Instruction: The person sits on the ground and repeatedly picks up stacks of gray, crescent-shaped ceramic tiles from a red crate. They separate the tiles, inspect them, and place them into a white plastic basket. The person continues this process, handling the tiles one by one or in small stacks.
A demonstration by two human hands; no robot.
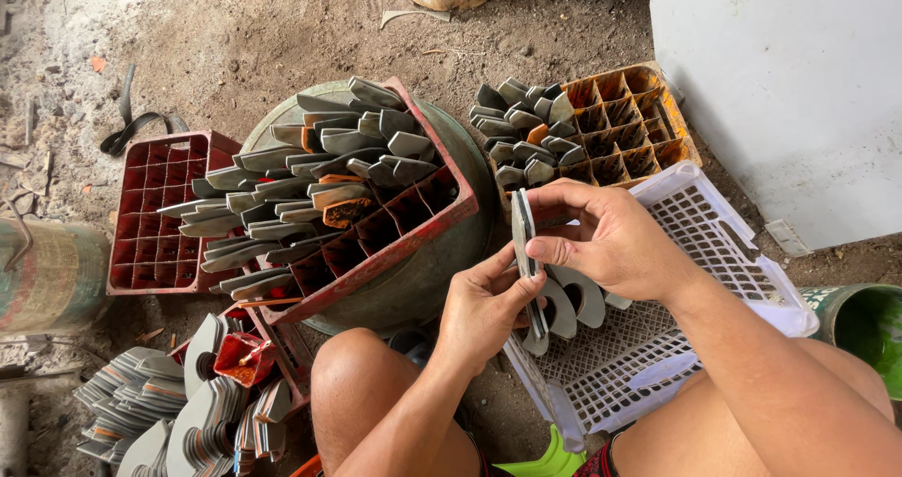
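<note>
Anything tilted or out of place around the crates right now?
Yes: the red crate full of blades sits tilted on a round drum. More blades lie loose on the ground, lower left.

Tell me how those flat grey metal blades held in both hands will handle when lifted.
The blades look like thin metal, so probably stiff, not floppy. The left hand and right hand pinch them edge-on together, so they may slide against each other. Many like them stand upright in the red crate, which suggests they are not fragile.

Single head-worn view, looking steeply down, close over the lap, crates on dirt floor beyond
</note>
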